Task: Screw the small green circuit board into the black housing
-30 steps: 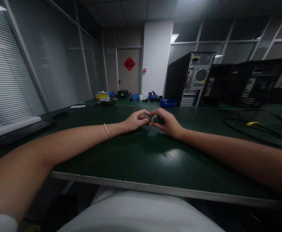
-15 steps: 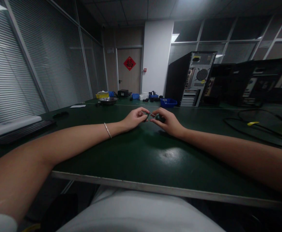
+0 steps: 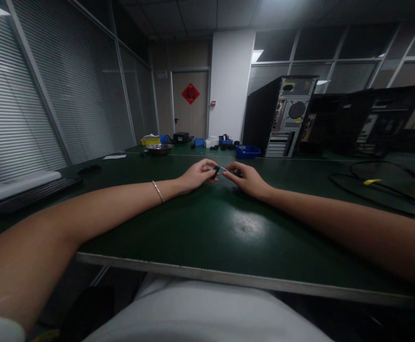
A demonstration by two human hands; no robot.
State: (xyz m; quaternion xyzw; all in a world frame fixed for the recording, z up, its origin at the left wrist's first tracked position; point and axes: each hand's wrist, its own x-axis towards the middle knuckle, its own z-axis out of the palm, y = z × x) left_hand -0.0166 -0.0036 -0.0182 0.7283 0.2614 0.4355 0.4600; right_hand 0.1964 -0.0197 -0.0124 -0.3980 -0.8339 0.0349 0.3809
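At the far left, a dark keyboard (image 3: 33,195) is lying on the green table (image 3: 179,228) beside a long white object (image 3: 22,185), both apparently sitting aside so the middle stays free for handwork. A sheet of paper (image 3: 115,156) and a shiny metal bowl (image 3: 159,149) are resting farther back. The left hand (image 3: 196,176) is pinching a small dark green part (image 3: 216,173) between thumb and fingers, just above the table near its middle – its outer end is sticking out toward the other hand, probably so that it is staying exposed. Just right of it, a thin metal tool (image 3: 223,168) is pointing at the part; whether they are touching, I cannot tell. The right hand (image 3: 248,180) is curling its fingers around the tool's dark handle, seemingly for fine control – its forearm is lying low over the table, likely for steadiness. Behind it, a blue bin (image 3: 248,152) is standing beside an upright computer tower (image 3: 282,118); loose black cables (image 3: 357,178) are trailing at the far right.
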